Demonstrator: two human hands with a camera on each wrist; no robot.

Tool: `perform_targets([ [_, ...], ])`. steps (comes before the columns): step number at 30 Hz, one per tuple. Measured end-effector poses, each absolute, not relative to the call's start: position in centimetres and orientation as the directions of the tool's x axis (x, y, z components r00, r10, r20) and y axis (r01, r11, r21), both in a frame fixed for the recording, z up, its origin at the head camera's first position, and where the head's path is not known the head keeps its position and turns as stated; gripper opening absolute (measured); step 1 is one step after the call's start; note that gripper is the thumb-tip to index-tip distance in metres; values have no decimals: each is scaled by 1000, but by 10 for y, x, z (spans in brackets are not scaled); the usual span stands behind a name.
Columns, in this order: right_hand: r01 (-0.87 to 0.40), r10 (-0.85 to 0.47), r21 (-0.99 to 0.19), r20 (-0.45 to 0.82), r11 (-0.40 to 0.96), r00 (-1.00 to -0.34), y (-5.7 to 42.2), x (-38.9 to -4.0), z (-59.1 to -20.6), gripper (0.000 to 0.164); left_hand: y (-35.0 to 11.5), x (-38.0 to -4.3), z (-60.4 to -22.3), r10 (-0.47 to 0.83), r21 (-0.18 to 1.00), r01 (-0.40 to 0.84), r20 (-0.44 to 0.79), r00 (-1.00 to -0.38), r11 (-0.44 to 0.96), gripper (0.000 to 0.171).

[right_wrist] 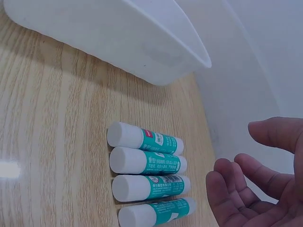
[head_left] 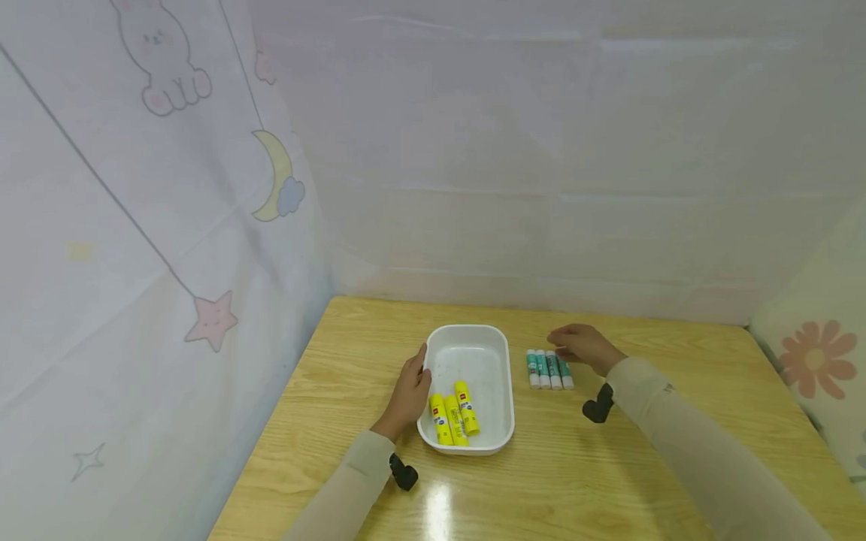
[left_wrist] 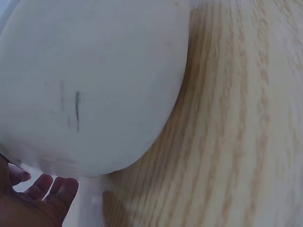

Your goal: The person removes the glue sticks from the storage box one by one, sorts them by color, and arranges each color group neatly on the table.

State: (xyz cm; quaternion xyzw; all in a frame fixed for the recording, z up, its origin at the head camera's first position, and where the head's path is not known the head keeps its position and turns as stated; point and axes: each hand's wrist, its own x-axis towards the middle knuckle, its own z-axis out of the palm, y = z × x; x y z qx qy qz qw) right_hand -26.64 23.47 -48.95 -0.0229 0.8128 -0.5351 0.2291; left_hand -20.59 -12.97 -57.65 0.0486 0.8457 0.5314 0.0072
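A white plastic tray [head_left: 501, 443] sits on the table with three yellow glue sticks [head_left: 467, 408] lying at its near end. My left hand [head_left: 409, 391] holds the tray's left side, thumb at the rim and fingers along the outer wall. In the left wrist view its fingertips meet the white wall [left_wrist: 94, 85]. To the right of the tray, several teal glue sticks [head_left: 543, 370] with white caps lie side by side in a row. My right hand [head_left: 585, 347] hovers by their far right end, fingers loosely bent and apart, with nothing held. The right wrist view shows a gap between this hand [right_wrist: 265, 179] and the sticks [right_wrist: 149, 161].
The wooden table [head_left: 595, 481] ends at a pale curtain [head_left: 541, 188] behind the tray. A printed curtain [head_left: 149, 263] hangs on the left, and another with a flower [head_left: 815, 361] on the right. Black wrist devices [head_left: 598, 406] are worn on both wrists.
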Motion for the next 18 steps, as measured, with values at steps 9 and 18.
perform_targets([
  [9,193,-348,-916,-320,352,-881,224,-265,-481,50,-129,-209,-578,90,902,76,42,-995,426,54],
  [18,171,-410,-929,-304,329,-860,189,-262,-474,51,-128,-210,-575,94,901,72,35,-995,428,54],
])
